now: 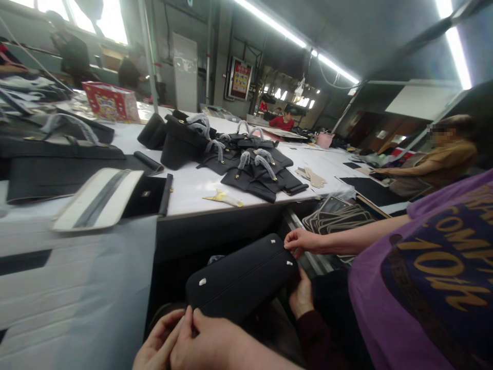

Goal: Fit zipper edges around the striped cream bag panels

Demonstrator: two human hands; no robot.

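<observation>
Below the tabletop (192,190), the right hand (204,341) pinches the near edge of a black handbag (241,277); the left hand (157,341) sits just beside it, its grip unclear; a co-worker's hand (300,241) holds the far end.

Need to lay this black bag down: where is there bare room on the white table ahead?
Bare white tabletop shows between the black flap and the black handled bags. Another patch lies right of those bags, beyond the tan cutouts. It is crowded at far left, where large black bag panels pile up.
</observation>
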